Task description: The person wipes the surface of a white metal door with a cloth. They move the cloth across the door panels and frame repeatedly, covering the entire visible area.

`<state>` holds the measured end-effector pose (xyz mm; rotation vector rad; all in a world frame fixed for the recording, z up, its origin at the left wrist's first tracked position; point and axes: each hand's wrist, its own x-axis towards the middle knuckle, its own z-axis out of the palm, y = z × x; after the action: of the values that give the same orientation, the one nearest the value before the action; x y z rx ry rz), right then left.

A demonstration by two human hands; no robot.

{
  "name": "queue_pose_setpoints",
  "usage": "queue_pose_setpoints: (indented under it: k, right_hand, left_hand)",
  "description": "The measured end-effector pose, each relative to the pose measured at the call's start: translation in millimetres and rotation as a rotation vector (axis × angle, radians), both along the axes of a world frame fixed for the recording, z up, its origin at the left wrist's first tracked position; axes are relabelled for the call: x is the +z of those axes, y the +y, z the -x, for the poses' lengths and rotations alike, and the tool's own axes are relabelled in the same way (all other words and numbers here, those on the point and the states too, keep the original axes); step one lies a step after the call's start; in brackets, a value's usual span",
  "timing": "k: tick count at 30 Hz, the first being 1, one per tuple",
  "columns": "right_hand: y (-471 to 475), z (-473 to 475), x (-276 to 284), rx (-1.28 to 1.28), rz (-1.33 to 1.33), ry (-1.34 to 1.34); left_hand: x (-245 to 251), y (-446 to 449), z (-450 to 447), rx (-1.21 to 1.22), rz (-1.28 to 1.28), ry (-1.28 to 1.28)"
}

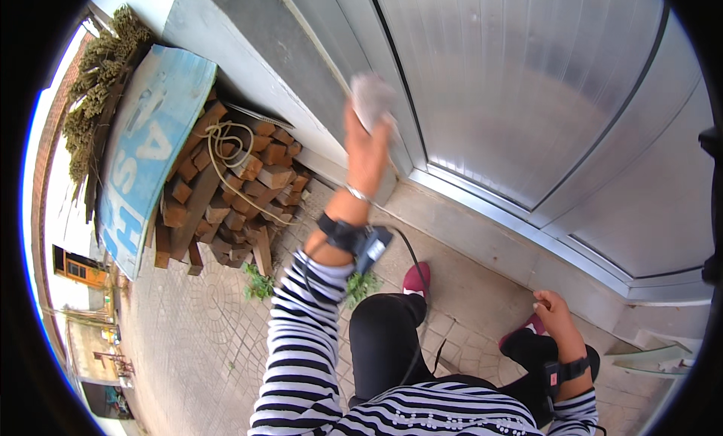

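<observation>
My left hand (367, 136) is stretched up and forward, holding a crumpled greyish cloth (371, 97) that is blurred. The cloth lies in front of the metal frame at the left edge of a silvery panelled door (525, 86); whether it touches the frame I cannot tell. Low on the right, my right hand (551, 309) hangs over my shoe and knee with its fingers curled and nothing visible in it. Both wrists carry black strapped devices, and a thin bracelet circles the left one.
A stack of cut timber (248, 176) with a looped cord (226, 148) stands left against the wall, beside a blue lettered board (152, 148) and dried plant bundles (101, 91). A stone step (474, 232) runs below the door. Green weeds (361, 286) grow by the paving.
</observation>
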<state>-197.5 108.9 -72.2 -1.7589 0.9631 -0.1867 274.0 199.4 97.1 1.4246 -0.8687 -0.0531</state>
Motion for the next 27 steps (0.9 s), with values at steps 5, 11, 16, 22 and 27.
queue_pose_setpoints:
  k: [5,11,16,22,27]
  right_hand:
    - [2,3,9,0.169,0.168,0.095]
    - [5,4,21,0.285,0.302,0.098]
    - [2,8,26,0.29,0.277,0.124]
    - [7,0,32,0.291,0.331,0.215]
    - [11,-1,22,0.353,0.402,0.223]
  left_hand:
    - [66,-55,-68,0.681,-0.178,-1.03]
    - [2,-101,-80,0.718,-0.175,-0.919]
    - [-91,-103,-76,0.723,-0.247,-0.833]
    - [-187,-69,-43,0.228,-0.948,-0.54]
    - [-151,-35,-24,-0.019,-1.234,-0.562]
